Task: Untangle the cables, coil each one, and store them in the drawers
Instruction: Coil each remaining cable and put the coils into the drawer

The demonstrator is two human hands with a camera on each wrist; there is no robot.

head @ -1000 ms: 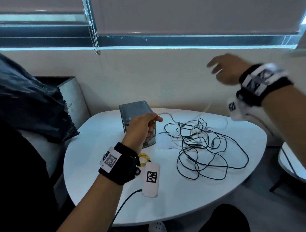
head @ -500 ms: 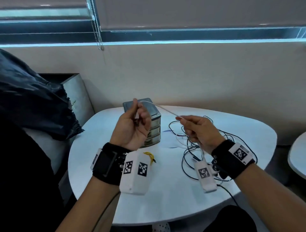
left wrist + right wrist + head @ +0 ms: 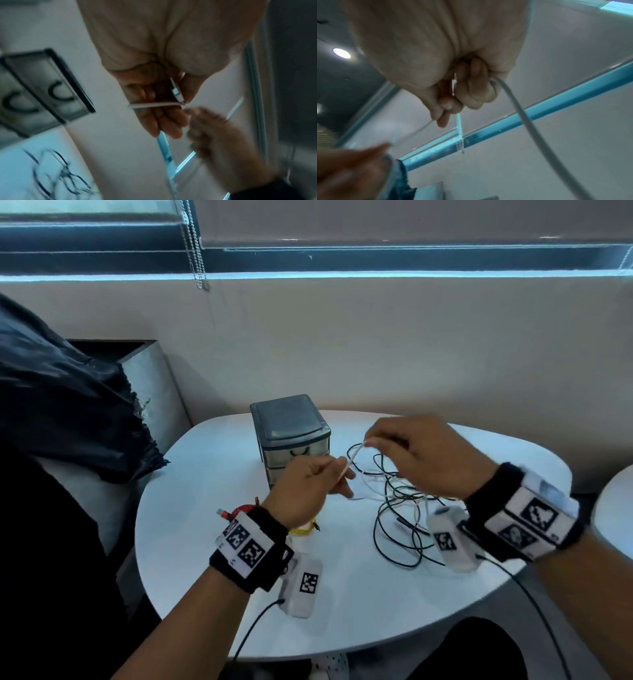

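Both hands' grip (image 3: 308,484) (image 3: 421,455) on white cable (image 3: 354,457) (taut)

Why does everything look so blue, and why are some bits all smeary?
Head view: cool bluish light from the window tints the table; the right hand smears slightly. Left wrist view: the drawers and black cables are streaked with motion blur. Right wrist view: the white cable stays fairly sharp.

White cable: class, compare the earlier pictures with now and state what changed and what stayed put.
The right hand came down from high near the wall, pinched the white cable and closed in beside the left hand, which rose off the drawer unit gripping the plug end. Unit and black tangle stayed put.
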